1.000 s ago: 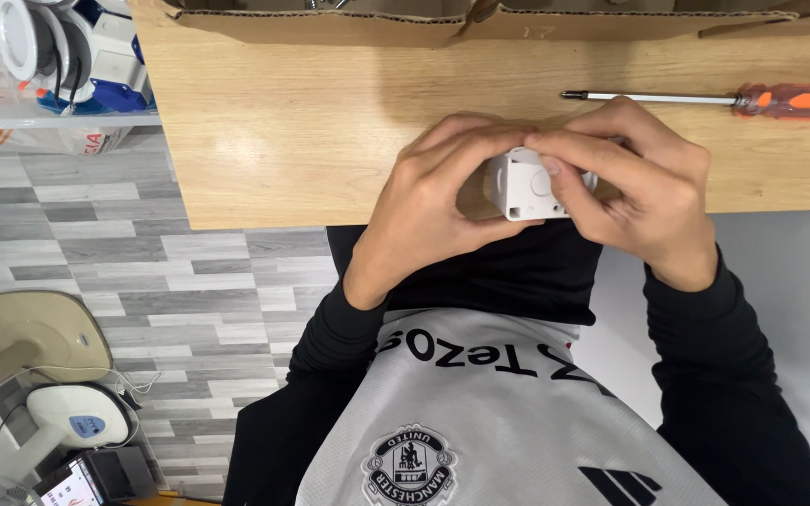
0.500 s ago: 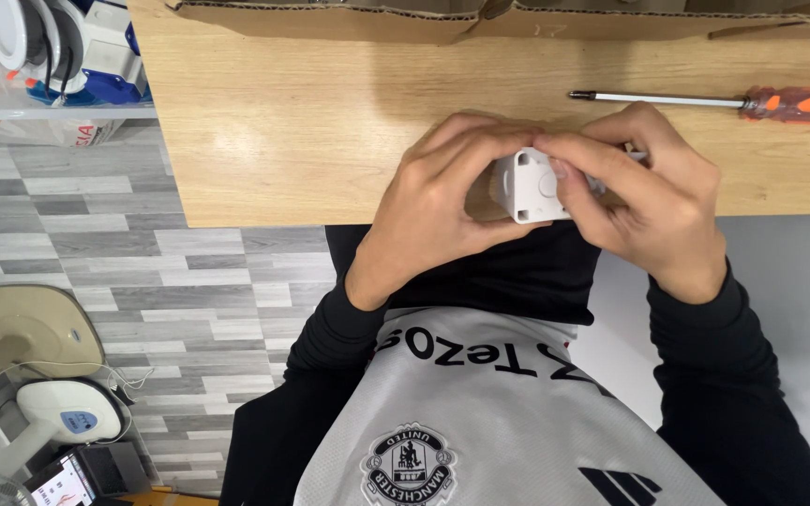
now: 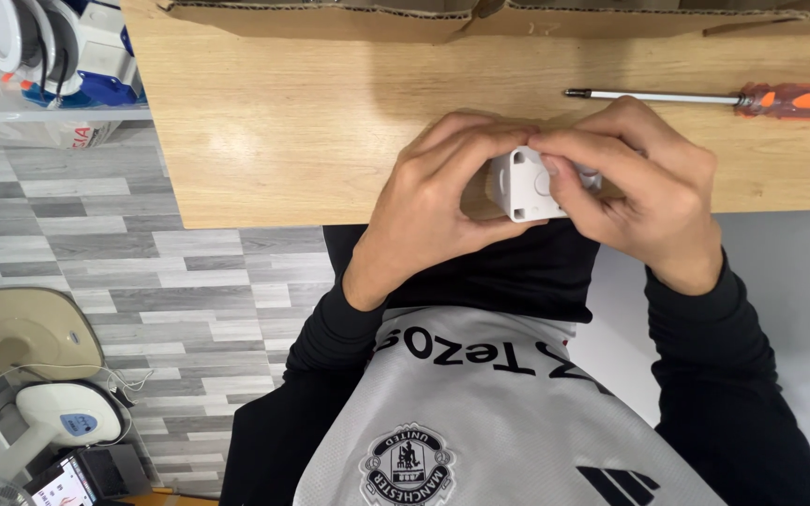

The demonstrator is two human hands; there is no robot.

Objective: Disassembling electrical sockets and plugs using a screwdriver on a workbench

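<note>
A small white plastic box-shaped part (image 3: 520, 185) sits between both my hands at the near edge of a wooden table (image 3: 311, 131). My left hand (image 3: 428, 201) cups it from the left, fingers curled over its top. My right hand (image 3: 644, 187) grips it from the right, thumb pressed on its face. Most of the part is hidden by my fingers. An orange-handled screwdriver (image 3: 714, 98) lies on the table beyond my right hand, untouched.
A cardboard box (image 3: 480, 14) stands along the table's far edge. A clear bin with white cables and blue items (image 3: 39, 66) is at the upper left. On the grey plank floor at lower left are a beige fan base (image 3: 25, 328) and small devices (image 3: 67, 417).
Both hands and the white part have shifted slightly up and right in view; the right fingers have moved further over the part's top. The screwdriver has not moved.
</note>
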